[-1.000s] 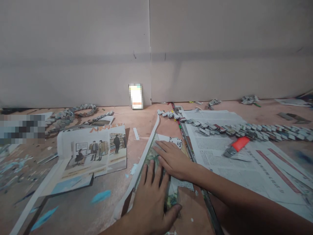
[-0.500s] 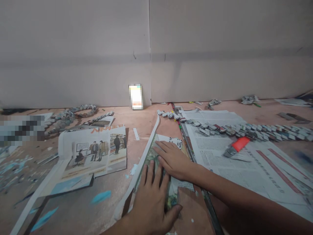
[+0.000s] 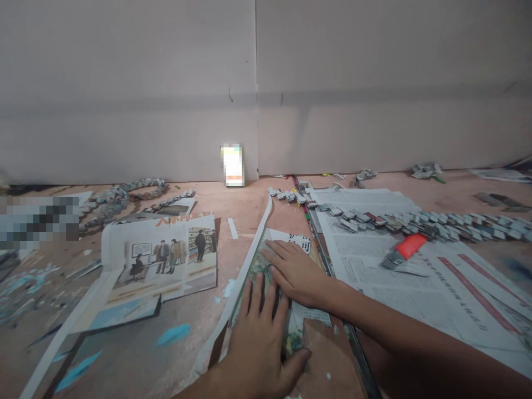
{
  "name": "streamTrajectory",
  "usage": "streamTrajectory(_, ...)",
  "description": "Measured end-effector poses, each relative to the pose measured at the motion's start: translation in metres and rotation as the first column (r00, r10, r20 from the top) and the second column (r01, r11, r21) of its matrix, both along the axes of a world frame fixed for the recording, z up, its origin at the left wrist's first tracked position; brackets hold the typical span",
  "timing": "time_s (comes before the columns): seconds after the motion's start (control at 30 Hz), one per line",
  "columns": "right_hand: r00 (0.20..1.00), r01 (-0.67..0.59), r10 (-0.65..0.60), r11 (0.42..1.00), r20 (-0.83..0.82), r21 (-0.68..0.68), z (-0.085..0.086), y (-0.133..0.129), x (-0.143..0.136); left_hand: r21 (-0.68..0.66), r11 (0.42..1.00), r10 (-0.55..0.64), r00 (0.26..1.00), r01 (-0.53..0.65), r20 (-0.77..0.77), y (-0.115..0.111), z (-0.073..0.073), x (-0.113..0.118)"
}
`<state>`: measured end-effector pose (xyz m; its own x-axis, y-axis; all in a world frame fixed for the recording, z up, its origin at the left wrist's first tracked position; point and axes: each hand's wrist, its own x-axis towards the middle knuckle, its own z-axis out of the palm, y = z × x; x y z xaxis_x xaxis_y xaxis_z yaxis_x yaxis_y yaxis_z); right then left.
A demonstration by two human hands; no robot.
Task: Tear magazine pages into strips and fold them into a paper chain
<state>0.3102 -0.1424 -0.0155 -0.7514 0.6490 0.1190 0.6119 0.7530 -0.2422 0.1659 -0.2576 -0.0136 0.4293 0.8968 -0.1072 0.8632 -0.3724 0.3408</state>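
In the head view, my left hand lies palm down with spread fingers on a green printed paper sheet. Just beyond it my right hand rests flat on the same sheet, its fingers pointing left. The right hand's lower fingers touch or nearly touch the left fingertips. Neither hand grips anything. Much of the sheet is hidden under them. A narrow white paper strip runs along the sheet's left edge.
A folded illustrated page lies left. On the right are newspaper sheets, a red-handled cutter and a chain of folded paper links. Another paper chain lies back left. A lit phone leans against the wall.
Both hands stay in place on the sheet. The whole view has shifted very slightly; nothing else visibly differs.
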Motion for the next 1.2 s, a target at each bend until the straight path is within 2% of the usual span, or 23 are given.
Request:
streamTrajectory(0.13, 0.995, 0.060, -0.063, 0.998, -0.080, -0.032, 0.002, 0.020, -0.002, -0.013, 1.000, -0.003, 1.000, 0.003, 0.012, 0.000, 0.002, 0.000)
streamTrajectory(0.2, 0.974, 0.197, -0.201, 0.979, -0.102, -0.043, 0.003, 0.043, -0.004, -0.018, 1.000, -0.008, 1.000, 0.008, 0.018, 0.000, 0.003, 0.000)
streamTrajectory(0.27, 0.931, 0.355, -0.359, 0.933, -0.069, -0.065, 0.004, 0.070, -0.008, -0.026, 1.000, -0.009, 1.000, 0.009, 0.023, 0.000, 0.004, 0.000)
streamTrajectory(0.33, 0.893, 0.435, -0.446, 0.891, -0.065, -0.129, 0.004, 0.094, -0.015, -0.033, 0.999, -0.004, 1.000, 0.005, 0.025, 0.000, 0.005, 0.000)
streamTrajectory(0.37, 0.890, 0.437, -0.451, 0.887, -0.073, -0.146, 0.003, 0.103, -0.019, -0.036, 0.999, -0.003, 1.000, 0.004, 0.025, -0.001, 0.005, 0.000)
streamTrajectory(0.47, 0.908, 0.377, -0.405, 0.902, -0.107, -0.213, 0.002, 0.116, -0.034, -0.032, 0.999, -0.006, 1.000, 0.007, 0.023, -0.001, 0.006, 0.000)
streamTrajectory(0.63, 0.947, 0.252, -0.286, 0.943, -0.145, -0.216, 0.006, 0.111, -0.051, -0.020, 1.000, -0.003, 1.000, 0.003, 0.014, -0.002, 0.006, 0.001)
streamTrajectory(0.93, 0.976, 0.215, -0.217, 0.968, -0.002, -0.125, 0.008, 0.116, -0.041, 0.019, 1.000, 0.001, 1.000, 0.000, -0.020, -0.003, 0.004, 0.002)
streamTrajectory(1.2, 0.997, 0.071, -0.066, 0.985, 0.039, -0.155, 0.023, 0.110, -0.034, 0.019, 1.000, 0.000, 1.000, 0.000, -0.014, -0.003, 0.005, 0.001)
